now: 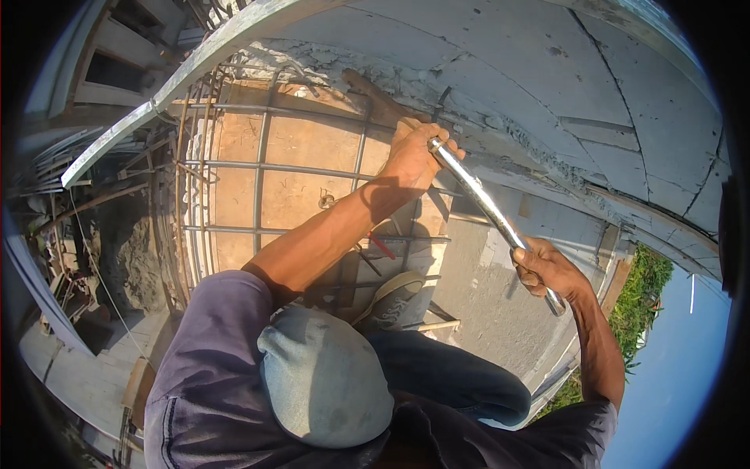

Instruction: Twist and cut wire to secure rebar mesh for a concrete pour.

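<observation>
A shiny metal pipe (480, 191) slants across the middle of the view, from upper left to lower right. My left hand (414, 156) is closed around its upper end, above the edge of a steel bar grid (262, 166). Farther down the pipe, my right hand (543, 267) grips it with the thumb laid along the side, and the lower end sticks out past the fingers. Behind my left hand lies a brown, elongated shape (367, 90) by the wall, partly hidden; its kind is unclear.
Plywood boards (297, 195) lie beneath the grid. A red-handled tool (381, 246) rests near my shoe (391, 301). Grey block wall (500, 62) rises along the far side. A pale curved beam (211, 66) crosses the upper left. Rough concrete (484, 289) spreads to the right.
</observation>
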`<state>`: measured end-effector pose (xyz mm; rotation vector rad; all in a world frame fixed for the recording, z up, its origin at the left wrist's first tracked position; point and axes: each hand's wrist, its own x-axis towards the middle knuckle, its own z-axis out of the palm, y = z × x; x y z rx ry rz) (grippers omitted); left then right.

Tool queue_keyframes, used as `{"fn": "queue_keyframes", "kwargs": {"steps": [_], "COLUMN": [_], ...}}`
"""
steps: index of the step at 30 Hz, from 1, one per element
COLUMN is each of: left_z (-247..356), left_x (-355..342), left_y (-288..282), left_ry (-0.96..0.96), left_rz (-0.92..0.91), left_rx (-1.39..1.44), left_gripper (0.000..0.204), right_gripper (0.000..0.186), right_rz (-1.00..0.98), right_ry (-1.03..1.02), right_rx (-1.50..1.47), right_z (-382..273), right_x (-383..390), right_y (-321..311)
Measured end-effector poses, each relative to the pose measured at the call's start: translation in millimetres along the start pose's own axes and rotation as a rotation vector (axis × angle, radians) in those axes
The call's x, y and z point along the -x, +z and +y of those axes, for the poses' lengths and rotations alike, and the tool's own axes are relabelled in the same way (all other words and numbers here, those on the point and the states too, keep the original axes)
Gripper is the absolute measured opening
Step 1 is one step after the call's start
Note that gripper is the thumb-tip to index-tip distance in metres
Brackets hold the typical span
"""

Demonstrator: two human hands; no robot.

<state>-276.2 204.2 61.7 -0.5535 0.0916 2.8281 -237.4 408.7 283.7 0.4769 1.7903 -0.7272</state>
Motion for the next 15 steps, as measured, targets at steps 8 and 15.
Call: {"fn": "queue_keyframes", "kwargs": {"steps": [8, 15], "left_z": [-0.9, 13.2], "left_x": [-9.2, -2.6], "left_y": [56.4, 50.7], "left_ry": [0.008, -0.029], "left_rz": [0.35, 0.322], "left_rx": [0.013, 0.053], "left_gripper": [0.013, 0.013], "right_gripper": [0.057, 0.054], "right_rz": [-0.02, 0.007], "right_ry": [-0.139, -0.024], "right_rx": [0.237, 0.186], "right_z": [-29.8, -48.7], "right_x": [-14.4, 6.1], "right_y": [-88.4, -58.8]}}
